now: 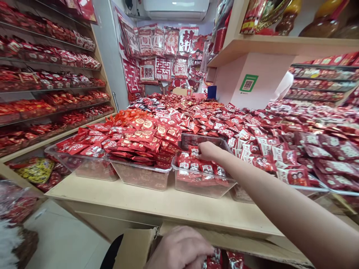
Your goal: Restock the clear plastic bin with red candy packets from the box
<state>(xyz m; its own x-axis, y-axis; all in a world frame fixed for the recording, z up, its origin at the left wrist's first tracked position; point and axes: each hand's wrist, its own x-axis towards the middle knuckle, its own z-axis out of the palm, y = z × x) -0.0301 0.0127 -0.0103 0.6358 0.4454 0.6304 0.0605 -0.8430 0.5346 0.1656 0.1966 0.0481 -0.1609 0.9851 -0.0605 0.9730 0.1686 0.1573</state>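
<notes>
My right hand reaches into a transparent plastic tray, its fingers curled just above the red-and-white packets lying inside. Whether it holds one is hidden. At the bottom of the view, my left hand sits at the edge of a cardboard box. Its fingers close over shiny red foil packets in the box. Most of the box's inside lies below the frame.
Similar transparent trays of red packets stand along a pale wooden counter, with heaped packets behind them. Shelves of red goods line the left wall. Red paper decorations hang at the back, and a QR code sign marks a pillar.
</notes>
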